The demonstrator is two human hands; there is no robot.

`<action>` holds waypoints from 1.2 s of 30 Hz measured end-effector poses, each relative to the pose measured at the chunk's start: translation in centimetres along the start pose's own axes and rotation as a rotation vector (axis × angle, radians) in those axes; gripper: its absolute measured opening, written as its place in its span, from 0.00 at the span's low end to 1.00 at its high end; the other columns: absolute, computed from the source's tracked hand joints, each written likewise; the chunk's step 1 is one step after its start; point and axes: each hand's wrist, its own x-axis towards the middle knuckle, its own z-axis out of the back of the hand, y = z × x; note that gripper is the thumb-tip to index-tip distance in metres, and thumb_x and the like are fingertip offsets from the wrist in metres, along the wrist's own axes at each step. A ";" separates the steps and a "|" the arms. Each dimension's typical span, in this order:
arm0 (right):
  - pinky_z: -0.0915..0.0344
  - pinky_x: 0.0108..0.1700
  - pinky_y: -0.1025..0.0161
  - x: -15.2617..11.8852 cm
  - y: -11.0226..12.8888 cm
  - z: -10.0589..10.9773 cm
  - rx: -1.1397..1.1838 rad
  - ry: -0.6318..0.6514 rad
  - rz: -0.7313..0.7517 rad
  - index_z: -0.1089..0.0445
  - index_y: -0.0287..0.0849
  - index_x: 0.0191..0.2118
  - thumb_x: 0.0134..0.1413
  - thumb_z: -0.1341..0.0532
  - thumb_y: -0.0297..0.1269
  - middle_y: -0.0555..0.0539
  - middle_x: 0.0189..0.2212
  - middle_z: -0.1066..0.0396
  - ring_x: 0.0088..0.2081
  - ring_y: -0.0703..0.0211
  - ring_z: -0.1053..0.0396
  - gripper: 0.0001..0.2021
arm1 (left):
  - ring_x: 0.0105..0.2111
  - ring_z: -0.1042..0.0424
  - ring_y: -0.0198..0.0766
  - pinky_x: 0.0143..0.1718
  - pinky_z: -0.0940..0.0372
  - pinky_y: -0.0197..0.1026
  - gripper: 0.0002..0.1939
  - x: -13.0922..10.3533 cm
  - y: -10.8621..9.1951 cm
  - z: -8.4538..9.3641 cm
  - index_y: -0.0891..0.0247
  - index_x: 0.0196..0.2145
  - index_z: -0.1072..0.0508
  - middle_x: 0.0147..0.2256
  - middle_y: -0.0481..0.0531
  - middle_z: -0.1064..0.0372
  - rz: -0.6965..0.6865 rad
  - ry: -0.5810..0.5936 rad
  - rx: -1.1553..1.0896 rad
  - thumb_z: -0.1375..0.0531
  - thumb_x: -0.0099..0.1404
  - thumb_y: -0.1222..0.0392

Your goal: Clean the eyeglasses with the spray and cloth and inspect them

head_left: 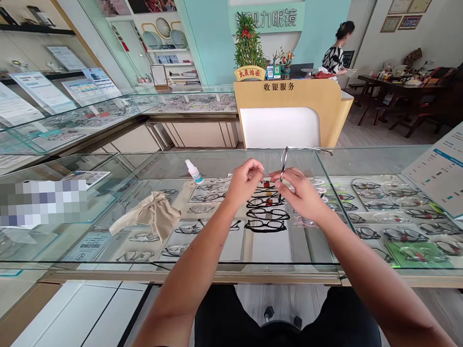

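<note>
My right hand (300,193) grips a pair of eyeglasses (283,160) between thumb and fingers. The glasses are turned edge-on above the glass counter, one thin temple reaching out to the right. Just to the left, my left hand (247,182) is raised with its fingers curled in; whatever they hold, if anything, is hidden. Below both hands, a column of dark-framed glasses (267,225) shows through the counter top. A beige cloth (152,216) lies crumpled on the counter to the left. Behind the cloth stands a small white spray bottle (194,172), tilted in view.
The glass display counter (220,261) spans my front, with rows of eyeglasses inside. A printed sign (448,167) leans at the right. Across the aisle is a wooden cashier desk (289,95) with plants, and a person (333,59) stands behind it. Display cases (189,104) line the back left.
</note>
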 end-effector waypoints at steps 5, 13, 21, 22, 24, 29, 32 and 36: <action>0.27 0.60 0.42 0.0 -0.5 0.4 0.014 -0.046 -0.039 0.21 0.51 0.51 0.83 0.43 0.46 0.42 0.50 0.15 0.56 0.40 0.22 0.13 | 0.29 0.32 0.40 0.37 0.34 0.43 0.13 2.0 -0.6 5.3 0.56 0.25 0.34 0.24 0.48 0.34 -0.073 -0.321 0.147 0.44 0.68 0.57; 0.27 0.59 0.42 -0.2 -0.7 0.8 0.021 -0.073 -0.080 0.19 0.51 0.51 0.83 0.44 0.54 0.41 0.47 0.16 0.54 0.39 0.23 0.18 | 0.24 0.32 0.38 0.32 0.35 0.41 0.22 2.6 4.8 14.6 0.56 0.26 0.37 0.22 0.47 0.36 0.159 -0.647 0.253 0.45 0.80 0.50; 0.27 0.55 0.44 -0.2 -1.0 1.3 0.071 -0.102 -0.158 0.17 0.51 0.47 0.81 0.47 0.64 0.43 0.44 0.16 0.48 0.42 0.24 0.27 | 0.61 0.23 0.55 0.65 0.30 0.53 0.26 2.5 9.4 17.0 0.60 0.61 0.31 0.61 0.66 0.26 0.427 -0.821 0.506 0.30 0.71 0.56; 0.28 0.55 0.45 -0.2 -1.1 1.4 0.090 -0.106 -0.178 0.17 0.51 0.47 0.81 0.46 0.65 0.43 0.44 0.16 0.47 0.43 0.24 0.28 | 0.62 0.23 0.58 0.66 0.30 0.55 0.29 2.5 9.7 17.0 0.61 0.63 0.32 0.61 0.67 0.26 0.491 -0.777 0.491 0.28 0.69 0.57; 0.28 0.56 0.46 -0.2 -1.1 1.6 0.147 -0.110 -0.225 0.17 0.51 0.46 0.80 0.45 0.66 0.44 0.45 0.16 0.48 0.44 0.23 0.28 | 0.60 0.21 0.63 0.64 0.29 0.60 0.31 2.4 10.2 16.9 0.61 0.62 0.30 0.57 0.67 0.24 0.587 -0.690 0.456 0.27 0.65 0.60; 0.29 0.61 0.46 0.2 -0.9 2.2 0.304 -0.105 -0.321 0.15 0.51 0.42 0.78 0.42 0.60 0.45 0.49 0.14 0.52 0.44 0.23 0.24 | 0.55 0.21 0.71 0.62 0.29 0.68 0.18 2.2 10.5 16.9 0.60 0.44 0.25 0.45 0.67 0.21 0.643 -0.597 0.423 0.27 0.57 0.66; 0.28 0.60 0.47 0.4 -0.7 2.2 0.394 -0.112 -0.342 0.16 0.50 0.41 0.77 0.43 0.54 0.45 0.48 0.14 0.52 0.44 0.23 0.21 | 0.53 0.20 0.63 0.57 0.25 0.63 0.15 2.5 9.3 16.3 0.58 0.47 0.25 0.45 0.63 0.21 0.585 -0.573 0.399 0.31 0.62 0.63; 0.26 0.59 0.47 0.5 -0.5 1.9 0.422 -0.112 -0.339 0.17 0.49 0.40 0.76 0.44 0.51 0.44 0.47 0.14 0.52 0.44 0.22 0.20 | 0.47 0.21 0.48 0.43 0.22 0.48 0.17 2.8 5.7 13.0 0.53 0.51 0.27 0.45 0.54 0.25 0.376 -0.464 0.089 0.32 0.66 0.55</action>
